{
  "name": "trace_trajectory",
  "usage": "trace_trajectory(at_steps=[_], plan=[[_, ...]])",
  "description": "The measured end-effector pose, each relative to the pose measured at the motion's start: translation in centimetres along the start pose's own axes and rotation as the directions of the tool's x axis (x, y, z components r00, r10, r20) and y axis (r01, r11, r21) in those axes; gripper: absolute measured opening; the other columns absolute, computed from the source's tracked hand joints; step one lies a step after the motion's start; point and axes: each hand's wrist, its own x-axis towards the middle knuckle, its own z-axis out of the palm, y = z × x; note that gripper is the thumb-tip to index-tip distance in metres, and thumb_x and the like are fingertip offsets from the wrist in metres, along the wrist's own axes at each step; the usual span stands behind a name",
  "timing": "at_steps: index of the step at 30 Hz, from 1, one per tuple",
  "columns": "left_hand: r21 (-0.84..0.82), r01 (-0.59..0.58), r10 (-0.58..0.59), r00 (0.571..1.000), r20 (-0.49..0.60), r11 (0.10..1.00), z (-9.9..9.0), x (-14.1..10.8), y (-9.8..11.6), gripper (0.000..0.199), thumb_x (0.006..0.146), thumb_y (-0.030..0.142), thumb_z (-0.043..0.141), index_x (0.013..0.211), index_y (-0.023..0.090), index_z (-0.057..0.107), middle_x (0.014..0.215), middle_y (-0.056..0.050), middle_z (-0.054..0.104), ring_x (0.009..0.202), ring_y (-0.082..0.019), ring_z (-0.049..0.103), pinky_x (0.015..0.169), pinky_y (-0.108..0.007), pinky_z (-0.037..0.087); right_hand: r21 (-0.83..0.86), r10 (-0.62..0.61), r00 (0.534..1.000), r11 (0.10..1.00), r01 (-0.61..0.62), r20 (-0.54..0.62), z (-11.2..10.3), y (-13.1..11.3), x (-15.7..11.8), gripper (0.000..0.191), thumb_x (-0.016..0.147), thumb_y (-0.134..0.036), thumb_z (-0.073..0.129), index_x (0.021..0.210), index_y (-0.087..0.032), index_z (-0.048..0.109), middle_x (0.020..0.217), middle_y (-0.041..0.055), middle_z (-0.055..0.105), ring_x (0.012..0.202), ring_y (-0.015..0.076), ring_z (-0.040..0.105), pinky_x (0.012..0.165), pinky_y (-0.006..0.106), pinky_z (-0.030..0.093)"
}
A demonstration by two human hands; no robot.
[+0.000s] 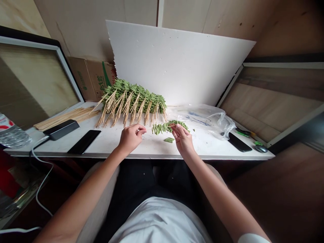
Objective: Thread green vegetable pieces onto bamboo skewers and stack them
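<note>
My right hand pinches a thin wooden skewer between thumb and fingertips. Short cut pieces of green bean are threaded side by side along it, to the left of my fingers. Left of them, a small gap away, is my left hand, its thumb and forefinger pressed together; whether anything is in that pinch I cannot make out. Behind my right hand lies a loose heap of cut bean pieces, partly hidden. A small row of pieces rests on the white tabletop between my hands.
Filled bean skewers are stacked at the back, sticks pointing forward. Bare skewers, a black box and a phone lie left. On the right are a plastic bag, a dark phone-like object and tools.
</note>
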Motion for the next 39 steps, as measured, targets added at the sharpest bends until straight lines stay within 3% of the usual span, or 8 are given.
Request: trace_trajectory(at_steps=[7,15,20,33,39], plan=[[0.013,-0.009,0.009,1.000,-0.004,1.000,0.2,-0.1,-0.1,0.013,0.093,0.019,0.065,0.087,0.021,0.076,0.083,-0.005,0.081,0.074,-0.022,0.076,0.071,-0.033,0.059,-0.001,0.006,1.000,1.000,-0.006,0.021,0.4,0.0,-0.5,0.025,0.080,-0.041,0.090,0.095,-0.025,0.079,0.114,0.0076,0.082,0.127,0.0286,0.072,0.091,0.035,0.067],[-0.030,-0.013,0.013,1.000,-0.005,0.999,0.7,-0.5,-0.7,0.014,0.093,0.016,0.062,0.088,0.020,0.075,0.083,-0.005,0.080,0.075,-0.022,0.076,0.071,-0.032,0.059,-0.005,-0.029,0.998,1.000,0.029,0.065,0.8,-0.3,-0.9,0.022,0.084,-0.043,0.087,0.096,-0.025,0.082,0.113,0.0053,0.082,0.123,0.0252,0.074,0.099,0.032,0.063],[-0.043,-0.015,0.015,1.000,0.000,0.999,1.0,-0.7,-0.6,0.018,0.091,0.011,0.057,0.086,0.020,0.071,0.080,-0.004,0.078,0.076,-0.021,0.076,0.070,-0.031,0.058,-0.004,-0.043,0.999,0.999,0.043,0.018,1.0,-0.2,-1.1,0.027,0.079,-0.044,0.092,0.096,-0.026,0.081,0.109,0.0047,0.083,0.119,0.0265,0.076,0.101,0.037,0.064],[0.092,-0.217,0.223,0.973,-0.055,0.972,1.4,-1.4,0.3,0.021,0.095,0.008,0.052,0.085,0.021,0.065,0.083,-0.005,0.074,0.079,-0.020,0.073,0.067,-0.029,0.052,0.064,0.016,0.998,0.998,-0.011,-0.067,1.7,0.9,-1.9,0.034,0.075,-0.047,0.094,0.095,-0.025,0.079,0.108,0.0055,0.083,0.124,0.0261,0.074,0.105,0.035,0.063],[0.088,-0.193,0.197,0.980,-0.035,0.977,1.9,-1.5,0.8,0.020,0.098,0.014,0.054,0.085,0.022,0.066,0.085,-0.005,0.075,0.081,-0.020,0.073,0.068,-0.029,0.054,0.062,0.069,0.995,0.996,-0.064,-0.077,2.2,2.0,-2.8,0.037,0.068,-0.043,0.098,0.093,-0.022,0.079,0.101,0.0048,0.082,0.112,0.0245,0.078,0.104,0.036,0.062]])
